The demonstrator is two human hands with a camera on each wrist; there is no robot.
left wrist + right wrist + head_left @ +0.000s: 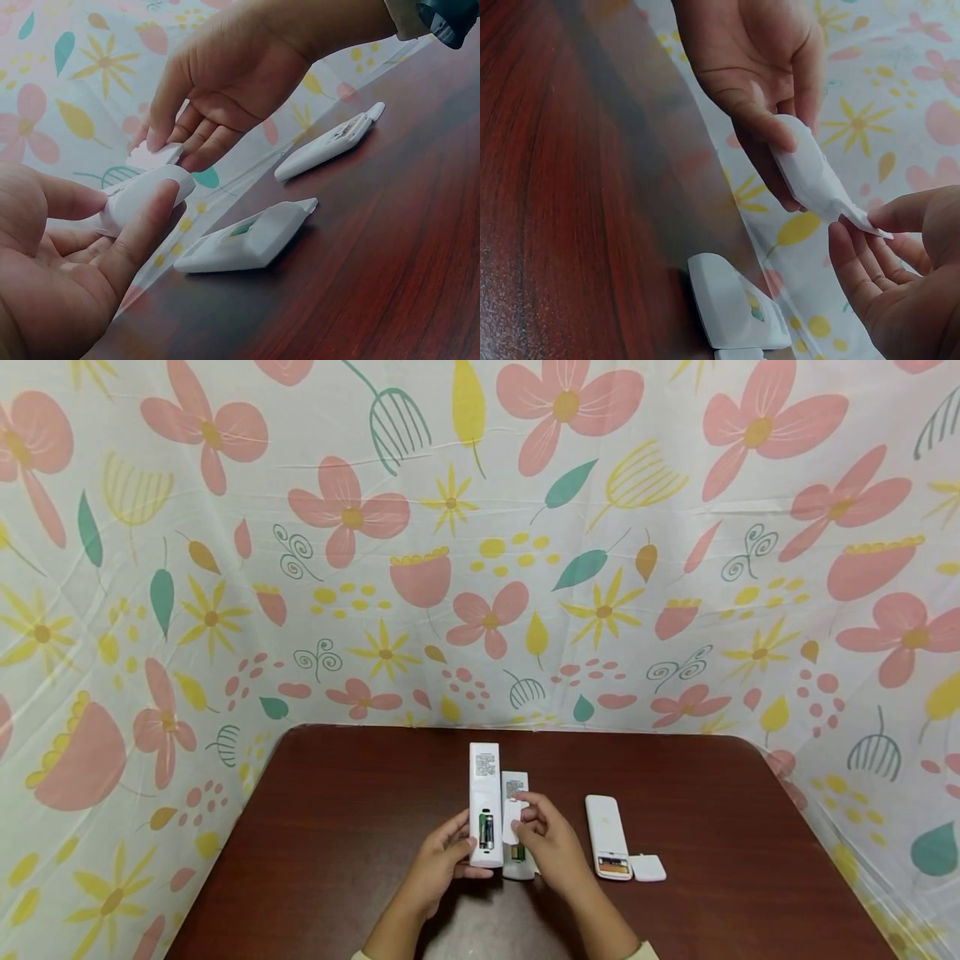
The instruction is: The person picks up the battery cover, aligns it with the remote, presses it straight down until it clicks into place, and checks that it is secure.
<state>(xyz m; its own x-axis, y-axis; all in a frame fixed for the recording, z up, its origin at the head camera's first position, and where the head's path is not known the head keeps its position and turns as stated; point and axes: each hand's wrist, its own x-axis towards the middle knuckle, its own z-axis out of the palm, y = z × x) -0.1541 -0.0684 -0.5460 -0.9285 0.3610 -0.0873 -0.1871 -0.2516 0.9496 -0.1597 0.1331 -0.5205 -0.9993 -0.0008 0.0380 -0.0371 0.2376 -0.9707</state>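
Observation:
A white remote control is held up off the table, its back toward the head camera and its open battery compartment showing batteries. My left hand grips its lower end, thumb on one side, as the left wrist view also shows. Between thumb and fingers, my right hand pinches a white battery cover just right of that remote. In the right wrist view the cover is close to the remote's end; contact is unclear. Beneath the right hand lies a second white remote, its compartment uncovered.
Farther right on the dark brown table lies a third white remote with its battery compartment uncovered. A detached white cover touches or nearly touches its lower end. A flower-patterned cloth hangs behind and along the table's sides.

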